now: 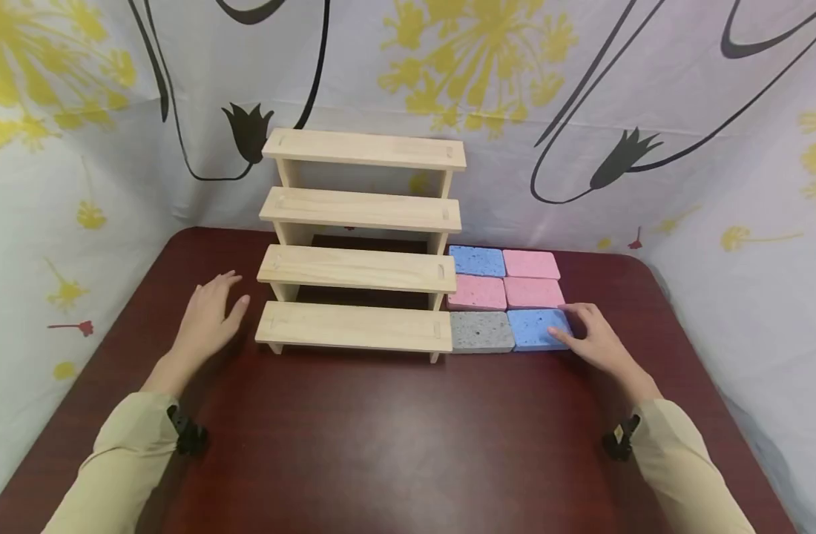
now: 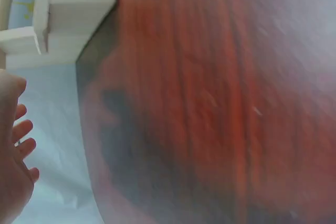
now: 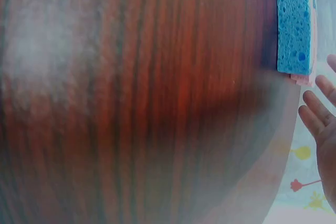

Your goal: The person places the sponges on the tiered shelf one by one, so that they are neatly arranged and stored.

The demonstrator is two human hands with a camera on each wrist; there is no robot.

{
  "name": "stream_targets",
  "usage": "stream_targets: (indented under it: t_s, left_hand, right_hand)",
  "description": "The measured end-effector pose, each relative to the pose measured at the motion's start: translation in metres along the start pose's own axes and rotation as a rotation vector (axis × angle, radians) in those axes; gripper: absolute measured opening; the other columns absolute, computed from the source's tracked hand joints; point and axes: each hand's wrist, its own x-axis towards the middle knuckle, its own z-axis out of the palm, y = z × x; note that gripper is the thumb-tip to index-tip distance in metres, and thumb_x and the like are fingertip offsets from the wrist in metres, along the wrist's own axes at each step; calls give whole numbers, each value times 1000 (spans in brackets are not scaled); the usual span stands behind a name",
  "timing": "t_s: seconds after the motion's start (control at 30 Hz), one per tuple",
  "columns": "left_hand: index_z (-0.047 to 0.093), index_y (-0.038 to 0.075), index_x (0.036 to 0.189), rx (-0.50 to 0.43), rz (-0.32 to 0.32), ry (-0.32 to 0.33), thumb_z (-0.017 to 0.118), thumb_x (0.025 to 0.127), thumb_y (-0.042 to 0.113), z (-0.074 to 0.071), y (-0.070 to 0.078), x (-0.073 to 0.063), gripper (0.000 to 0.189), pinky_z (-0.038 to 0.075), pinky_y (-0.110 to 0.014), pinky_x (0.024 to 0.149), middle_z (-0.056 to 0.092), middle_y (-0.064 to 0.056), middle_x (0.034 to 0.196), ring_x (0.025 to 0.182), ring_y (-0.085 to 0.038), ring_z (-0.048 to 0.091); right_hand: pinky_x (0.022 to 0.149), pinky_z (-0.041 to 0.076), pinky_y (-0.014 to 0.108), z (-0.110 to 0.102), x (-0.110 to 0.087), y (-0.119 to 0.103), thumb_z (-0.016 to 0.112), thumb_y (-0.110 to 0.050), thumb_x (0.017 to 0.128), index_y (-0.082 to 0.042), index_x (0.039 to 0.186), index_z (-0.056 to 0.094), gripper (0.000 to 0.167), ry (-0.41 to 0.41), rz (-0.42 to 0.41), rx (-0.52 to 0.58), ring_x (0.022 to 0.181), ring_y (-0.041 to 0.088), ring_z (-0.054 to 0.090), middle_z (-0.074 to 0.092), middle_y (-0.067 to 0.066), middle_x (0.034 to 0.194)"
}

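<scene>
Sleeves (image 1: 688,460) cut off, right grip (image 1: 598,343) by front blue sponge (image 1: 531,329) (perhaps touching)

In the head view, the right hand (image 1: 601,345) is hiding part of the front blue sponge (image 1: 531,330) and may be touching it. The left wrist view's edge is cropping the left hand (image 2: 9,169) and the wooden shelf (image 2: 79,11). Both wrist views are blurring the table (image 2: 178,77).

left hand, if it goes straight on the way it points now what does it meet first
The left hand would probably meet the wooden stand's left side first, though depth is unclear.
</scene>
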Motion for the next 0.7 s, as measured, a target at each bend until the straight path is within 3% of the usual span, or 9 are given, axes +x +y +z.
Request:
stream_targets:
  t_s: [0.3,0.43,0.53,0.7]
  left_hand:
    - [39,-6,131,-269,-97,72,39,98,27,-2,24,26,46,27,-56,103,40,-28,132,126,-42,33]
    - [40,-5,130,-328,-119,92,41,97,22,-1,34,39,43,30,-55,102,42,-28,128,122,-41,37]
    - [39,-4,131,-331,-136,62,42,96,21,-1,39,46,43,31,-55,101,41,-28,128,121,-41,37]
    - [30,-4,137,-362,-167,-40,40,96,20,-2,44,56,48,26,-55,106,35,-28,135,128,-40,31]
  right_hand:
    - [93,32,67,10,0,1,75,-39,71,-6,130,44,74,-52,11,3,118,39,31,32,23,133]
    - [93,32,66,13,2,1,76,-42,70,-8,131,44,77,-77,14,-11,120,41,28,30,23,135]
    - [91,32,66,13,5,2,77,-41,69,-6,131,44,79,-88,4,-6,119,42,26,29,24,135]
    - [91,31,65,10,10,2,78,-38,69,-4,133,41,82,-133,4,14,118,43,25,26,26,133]
